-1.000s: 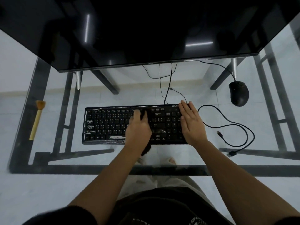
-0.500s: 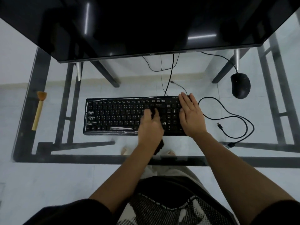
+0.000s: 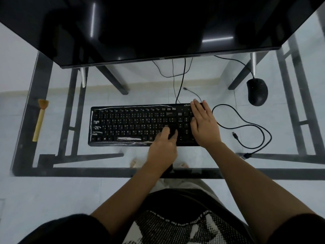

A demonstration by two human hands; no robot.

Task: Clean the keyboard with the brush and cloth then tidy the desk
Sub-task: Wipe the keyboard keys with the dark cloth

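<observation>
A black keyboard (image 3: 126, 125) lies in the middle of the glass desk (image 3: 211, 171). My left hand (image 3: 162, 148) is closed on a dark cloth (image 3: 172, 132) and presses it onto the keys right of the centre; a bit of cloth hangs below my wrist. My right hand (image 3: 204, 124) rests flat on the keyboard's right end, fingers together. A brush (image 3: 40, 118) with a light wooden handle and tan bristles lies alone at the far left of the desk.
A large dark monitor (image 3: 158, 29) overhangs the back of the desk. A black mouse (image 3: 257, 91) sits at the back right. A loose black cable (image 3: 246, 127) loops right of the keyboard. Black frame bars show through the glass.
My left hand has slid the cloth to the right along the keys, closer to my right hand. My right hand has stayed on the keyboard's right end.
</observation>
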